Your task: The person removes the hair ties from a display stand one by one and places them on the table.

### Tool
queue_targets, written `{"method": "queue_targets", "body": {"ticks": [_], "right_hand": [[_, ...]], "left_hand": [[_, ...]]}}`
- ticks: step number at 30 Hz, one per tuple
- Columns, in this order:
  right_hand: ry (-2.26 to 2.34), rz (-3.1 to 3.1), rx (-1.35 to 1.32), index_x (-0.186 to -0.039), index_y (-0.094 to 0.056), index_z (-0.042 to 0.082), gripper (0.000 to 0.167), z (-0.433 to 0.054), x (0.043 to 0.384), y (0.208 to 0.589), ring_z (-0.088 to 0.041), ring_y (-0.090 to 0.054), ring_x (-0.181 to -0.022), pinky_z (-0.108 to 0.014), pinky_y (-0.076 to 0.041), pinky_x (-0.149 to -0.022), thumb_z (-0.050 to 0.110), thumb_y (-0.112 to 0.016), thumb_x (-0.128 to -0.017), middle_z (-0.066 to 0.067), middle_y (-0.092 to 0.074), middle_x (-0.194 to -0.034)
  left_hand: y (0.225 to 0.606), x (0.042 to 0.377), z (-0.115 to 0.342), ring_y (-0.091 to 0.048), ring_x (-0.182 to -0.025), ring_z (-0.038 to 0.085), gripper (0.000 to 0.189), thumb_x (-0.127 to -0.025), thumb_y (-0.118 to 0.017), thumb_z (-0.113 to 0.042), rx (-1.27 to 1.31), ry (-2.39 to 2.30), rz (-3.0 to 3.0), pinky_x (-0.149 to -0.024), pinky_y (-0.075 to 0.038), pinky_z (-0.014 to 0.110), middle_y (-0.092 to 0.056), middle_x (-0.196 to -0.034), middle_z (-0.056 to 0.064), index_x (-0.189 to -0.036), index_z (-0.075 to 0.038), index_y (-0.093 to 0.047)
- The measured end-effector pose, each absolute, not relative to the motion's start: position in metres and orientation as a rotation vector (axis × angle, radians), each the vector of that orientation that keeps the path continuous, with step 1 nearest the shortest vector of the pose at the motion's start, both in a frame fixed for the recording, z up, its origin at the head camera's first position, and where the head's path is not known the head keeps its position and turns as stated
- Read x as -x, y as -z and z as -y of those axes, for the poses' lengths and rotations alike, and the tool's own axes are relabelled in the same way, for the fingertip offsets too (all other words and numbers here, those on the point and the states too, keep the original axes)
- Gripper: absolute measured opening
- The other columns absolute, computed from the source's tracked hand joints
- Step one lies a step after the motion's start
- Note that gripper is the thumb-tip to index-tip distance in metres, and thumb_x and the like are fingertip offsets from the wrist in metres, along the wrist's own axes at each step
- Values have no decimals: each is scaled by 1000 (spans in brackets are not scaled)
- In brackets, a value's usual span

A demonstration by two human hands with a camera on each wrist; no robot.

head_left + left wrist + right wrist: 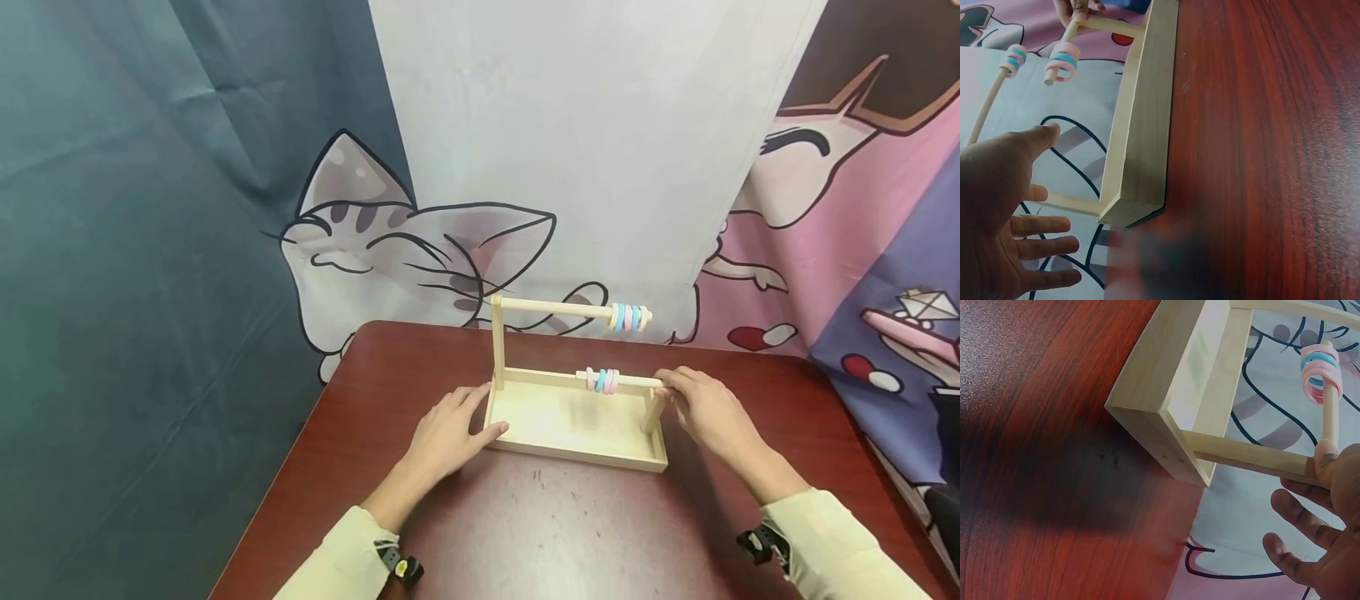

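A pale wooden rack (570,454) with a shallow tray base stands on the table. Its tall left post carries an upper rod (555,308), which has several pastel hair ties (628,317) near its free end. From the short right post (1254,456) a lower rod (1330,419) reaches left with more pink and blue hair ties (602,381). My left hand (446,432) is beside the tray's left end, fingers extended and thumb over the front corner; whether it touches is unclear. At the top of the short post, my right hand (708,408) pinches the joint between thumb and index finger.
The dark red wooden table (540,533) ends at the back against a hanging cartoon cloth (600,150). A blue-green curtain (150,333) hangs along the left. Each wrist wears a small black device, one being the left strap (399,562).
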State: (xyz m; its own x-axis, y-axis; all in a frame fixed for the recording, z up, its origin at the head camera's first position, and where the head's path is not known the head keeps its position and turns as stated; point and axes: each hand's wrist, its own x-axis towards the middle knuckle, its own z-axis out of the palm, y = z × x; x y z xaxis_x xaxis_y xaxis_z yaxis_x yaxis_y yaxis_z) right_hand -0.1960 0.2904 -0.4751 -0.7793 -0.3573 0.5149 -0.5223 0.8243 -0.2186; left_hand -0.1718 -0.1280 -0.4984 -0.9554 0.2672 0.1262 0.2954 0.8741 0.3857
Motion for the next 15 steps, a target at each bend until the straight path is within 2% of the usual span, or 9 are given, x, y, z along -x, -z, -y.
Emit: {"method": "queue_targets", "body": {"ticks": [8,15], "right_hand": [[-491,2538,-656,-112,-79,2,24,-290,195,471,-18,-59,-73,-41,-49,-61,-5,-85,-90,-2,-72,-87],[-505,2547,-633,-112,-79,3,22,-288,193,470,-18,-59,-73,-41,-49,-60,-3,-84,-92,-1,-71,-87]], "left_hand": [[497,185,119,-67,-138,32,70,-104,-70,-60,543,660,2914,-107,-60,56,-68,-151,9,-160,-20,-59],[495,194,110,-68,-137,34,69,-104,-72,-57,556,678,2899,-107,-60,57,-68,-151,11,-159,-18,-60]]}}
